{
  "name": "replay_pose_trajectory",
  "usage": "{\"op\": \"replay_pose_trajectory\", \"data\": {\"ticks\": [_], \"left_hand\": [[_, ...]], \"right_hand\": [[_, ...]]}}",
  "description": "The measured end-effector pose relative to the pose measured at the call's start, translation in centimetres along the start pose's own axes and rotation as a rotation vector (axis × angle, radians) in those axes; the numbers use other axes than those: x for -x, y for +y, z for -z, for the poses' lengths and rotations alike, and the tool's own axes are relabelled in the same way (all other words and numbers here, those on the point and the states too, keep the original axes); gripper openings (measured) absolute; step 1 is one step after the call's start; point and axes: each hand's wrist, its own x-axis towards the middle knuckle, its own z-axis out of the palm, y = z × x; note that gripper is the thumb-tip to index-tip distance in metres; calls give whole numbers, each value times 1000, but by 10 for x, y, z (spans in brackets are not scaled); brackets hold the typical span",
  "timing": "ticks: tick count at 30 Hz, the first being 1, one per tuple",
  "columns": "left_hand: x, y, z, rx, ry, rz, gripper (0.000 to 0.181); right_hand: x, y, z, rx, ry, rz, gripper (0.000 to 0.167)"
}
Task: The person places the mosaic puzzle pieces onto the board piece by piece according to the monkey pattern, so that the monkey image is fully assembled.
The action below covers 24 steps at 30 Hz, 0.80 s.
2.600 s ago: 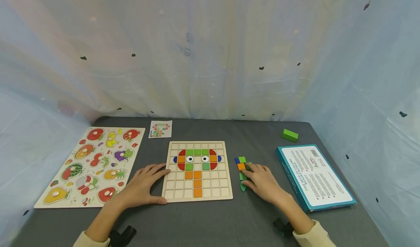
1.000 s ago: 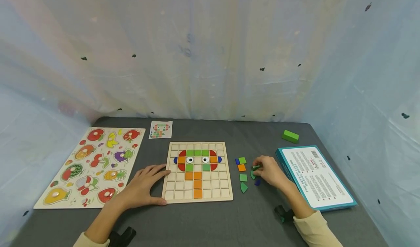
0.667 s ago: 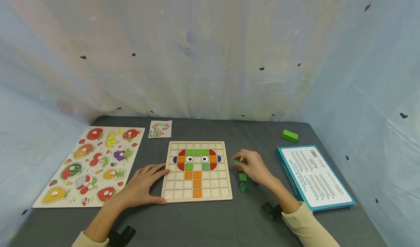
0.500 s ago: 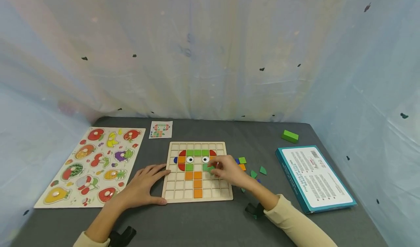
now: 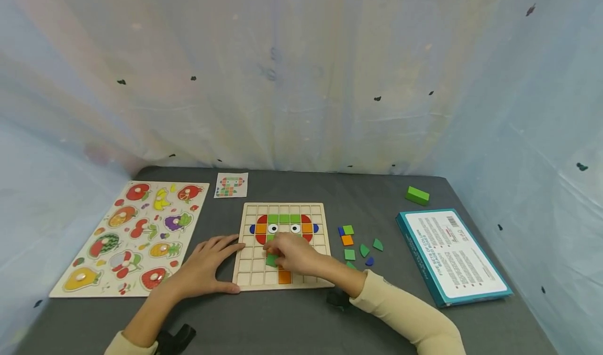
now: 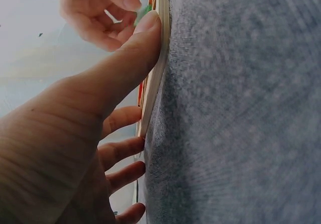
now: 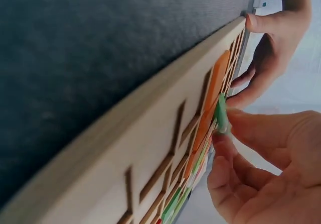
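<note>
A wooden grid board lies on the table with coloured tiles forming a face with two eyes and orange squares below. My left hand rests along the board's left edge, fingers extended and touching the rim. Over the lower middle of the board, my right hand pinches a green tile between thumb and fingertips. In the right wrist view the tile is tilted, close to the orange tiles; whether it touches the board is unclear. My right hand covers part of the grid.
Loose green, orange and blue tiles lie right of the board. A blue-edged box and a green block stand farther right. A fruit puzzle board lies left, and a pattern card is behind.
My right hand has picked up a green tile from the loose pieces and carried it left over the board. Some loose pieces now lie farther right. My left hand has stayed put.
</note>
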Motion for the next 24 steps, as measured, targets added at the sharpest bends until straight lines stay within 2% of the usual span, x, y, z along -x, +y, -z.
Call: {"op": "replay_pose_trajectory", "data": {"ticks": [3,5,7,9,13,18,21,24], "left_hand": [[1,0,1,2,6,0,100],[1,0,2,6,6,-1,100],[1,0,3,7,6,-1,100],[1,0,3,8,6,-1,100],[0,-1,3,6,5,0,99],[1,-1,3,1,4,2,100],[1,-1,2,1,-1,4,100],[1,0,2,9,-3,8,100]], "right_hand": [[8,-5,-2,192,56,63,26],[17,-10,-3,335,53,93,30],[26,-15,-6,445,13,107,43],[36,-20,-9,506,-60,102,59],[48,-24,-14,485,-162,77,71],[54,-22,-15,398,-176,84,71],[57,-9,-7,311,-91,57,62],[65,17,9,239,99,-12,37]]}}
